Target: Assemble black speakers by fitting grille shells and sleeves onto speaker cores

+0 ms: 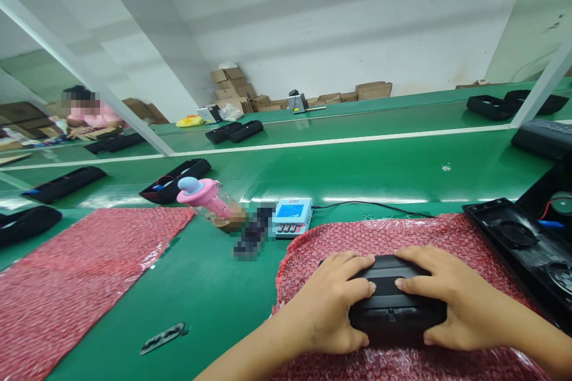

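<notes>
A black plastic speaker housing (393, 297) lies on red bubble wrap (339, 238) in front of me. My left hand (342, 300) grips its left side, with fingers on the top and the thumb low near the front. On the opposite side my right hand (440, 294) holds it the same way, fingers on top and thumb at the front face. The underside of the housing is hidden. Close to my right forearm stands an opened black speaker shell (513, 232) with round drivers inside. A small light-blue tester with a screen (292, 217) sits beyond my left hand.
A pink-lidded bottle (210, 202) leans left of the tester. Another sheet of red bubble wrap (89, 268) covers the left side. A small oval strip (163, 338) lies on the green table (214, 309). Several black shells rest farther back, and a person (92, 113) sits far left.
</notes>
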`<state>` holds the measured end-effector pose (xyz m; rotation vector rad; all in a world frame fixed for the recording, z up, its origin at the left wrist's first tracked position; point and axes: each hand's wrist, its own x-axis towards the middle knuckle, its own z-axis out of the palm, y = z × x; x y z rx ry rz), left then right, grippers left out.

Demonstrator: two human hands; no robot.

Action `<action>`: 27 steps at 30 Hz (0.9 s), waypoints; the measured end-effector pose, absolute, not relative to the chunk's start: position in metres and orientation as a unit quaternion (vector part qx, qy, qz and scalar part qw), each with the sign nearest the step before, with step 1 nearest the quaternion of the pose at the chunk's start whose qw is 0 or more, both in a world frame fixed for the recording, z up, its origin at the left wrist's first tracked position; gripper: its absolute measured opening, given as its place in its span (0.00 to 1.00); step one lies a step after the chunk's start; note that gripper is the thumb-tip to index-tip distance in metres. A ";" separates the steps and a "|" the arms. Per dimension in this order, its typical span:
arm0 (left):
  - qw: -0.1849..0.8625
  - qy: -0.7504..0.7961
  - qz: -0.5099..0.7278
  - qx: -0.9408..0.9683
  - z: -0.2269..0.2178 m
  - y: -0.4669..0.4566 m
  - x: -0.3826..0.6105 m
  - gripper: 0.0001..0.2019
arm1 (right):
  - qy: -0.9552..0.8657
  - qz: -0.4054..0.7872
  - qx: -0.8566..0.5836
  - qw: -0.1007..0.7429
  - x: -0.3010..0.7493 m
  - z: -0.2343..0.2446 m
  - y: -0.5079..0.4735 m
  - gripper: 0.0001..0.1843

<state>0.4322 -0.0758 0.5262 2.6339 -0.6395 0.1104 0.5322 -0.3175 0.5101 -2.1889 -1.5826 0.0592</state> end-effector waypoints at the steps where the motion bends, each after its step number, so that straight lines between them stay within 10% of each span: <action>1: 0.212 -0.231 0.040 0.949 0.526 -0.076 0.432 0.31 | -0.572 0.022 -0.791 0.218 0.532 0.510 -0.318 0.35; 27: 0.200 -0.235 0.041 0.950 0.528 -0.076 0.433 0.30 | -0.573 0.021 -0.790 0.220 0.532 0.513 -0.317 0.36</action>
